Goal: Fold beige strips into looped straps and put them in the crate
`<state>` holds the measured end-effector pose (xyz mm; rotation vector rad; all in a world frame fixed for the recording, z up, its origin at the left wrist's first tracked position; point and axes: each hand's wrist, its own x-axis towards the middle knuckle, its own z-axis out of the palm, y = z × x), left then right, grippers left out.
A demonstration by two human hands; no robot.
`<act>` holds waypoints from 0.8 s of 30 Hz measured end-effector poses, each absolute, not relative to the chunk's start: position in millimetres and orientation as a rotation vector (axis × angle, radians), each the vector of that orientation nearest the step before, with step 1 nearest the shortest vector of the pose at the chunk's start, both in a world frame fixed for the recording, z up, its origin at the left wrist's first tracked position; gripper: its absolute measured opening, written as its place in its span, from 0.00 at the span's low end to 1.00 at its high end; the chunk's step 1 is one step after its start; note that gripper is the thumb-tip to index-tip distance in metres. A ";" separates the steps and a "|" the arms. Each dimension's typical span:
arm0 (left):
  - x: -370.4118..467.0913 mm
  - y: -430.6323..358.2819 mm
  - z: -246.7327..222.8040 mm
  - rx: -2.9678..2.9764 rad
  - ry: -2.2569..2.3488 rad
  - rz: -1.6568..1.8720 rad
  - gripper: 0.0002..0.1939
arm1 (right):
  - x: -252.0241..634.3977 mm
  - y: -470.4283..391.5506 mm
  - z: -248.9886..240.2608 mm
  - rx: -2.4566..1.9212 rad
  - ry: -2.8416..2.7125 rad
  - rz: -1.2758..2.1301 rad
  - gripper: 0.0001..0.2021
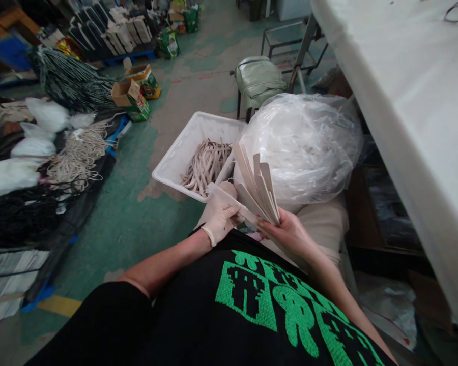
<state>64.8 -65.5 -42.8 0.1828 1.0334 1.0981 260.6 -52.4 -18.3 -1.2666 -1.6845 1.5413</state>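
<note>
My left hand (222,218), in a pale glove, pinches one light strip (232,199) that runs across toward my other hand. Bare and closed, my right hand (288,231) grips a fanned bundle of flat beige strips (265,190) that point up and away from me. Just beyond my hands stands a white plastic bin (175,160) holding a heap of narrow beige strips (209,163). A large clear plastic bag (301,147) with white contents sits right of the bin, behind the bundle.
A white-covered table (408,107) runs along the right. A green padded stool (259,79) stands behind the bin. At left are pallets with cord bundles (78,155) and plastic bags, plus open cartons (132,99). Rolled beige fabric (324,223) lies beside my right arm.
</note>
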 end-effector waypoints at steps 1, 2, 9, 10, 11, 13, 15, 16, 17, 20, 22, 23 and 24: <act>64.1 -65.7 -42.4 0.173 1.038 1.104 0.21 | 262.7 -53.1 -17.1 -1.261 -1.682 1.558 0.10; 64.4 -66.2 -42.0 0.169 1.032 1.088 0.22 | 263.9 -53.8 -16.1 -1.268 -1.680 1.555 0.10; 71.2 -61.8 -37.8 0.268 0.966 1.027 0.24 | 258.3 -54.0 -12.0 -1.313 -1.723 1.450 0.09; 69.3 -59.7 -37.1 0.251 0.994 1.074 0.24 | 260.5 -54.9 -11.3 -1.300 -1.728 1.481 0.10; 67.6 -58.3 -36.8 0.234 1.018 1.109 0.24 | 263.0 -56.1 -11.1 -1.294 -1.726 1.510 0.10; 67.1 -58.7 -37.0 0.220 1.029 1.112 0.24 | 266.1 -58.2 -12.3 -1.307 -1.703 1.532 0.11; 71.4 -61.9 -38.0 0.242 0.993 1.036 0.23 | 264.9 -58.7 -15.7 -1.331 -1.679 1.506 0.12; 74.3 -63.4 -38.3 0.260 0.976 0.995 0.23 | 263.6 -58.5 -17.6 -1.335 -1.671 1.494 0.12; 76.5 -64.2 -38.2 0.274 0.970 0.974 0.24 | 262.7 -58.2 -19.2 -1.334 -1.659 1.494 0.11; 74.9 -61.9 -36.3 0.270 1.026 1.042 0.23 | 267.1 -59.4 -21.2 -1.311 -1.621 1.573 0.13; 69.3 -59.9 -35.1 0.238 1.071 1.110 0.23 | 273.2 -62.2 -21.4 -1.311 -1.615 1.612 0.14; 67.5 -60.1 -35.0 0.226 1.079 1.115 0.23 | 275.0 -63.4 -21.7 -1.322 -1.611 1.607 0.14; 67.1 -61.2 -35.5 0.226 1.071 1.089 0.23 | 275.1 -64.1 -22.3 -1.336 -1.602 1.591 0.14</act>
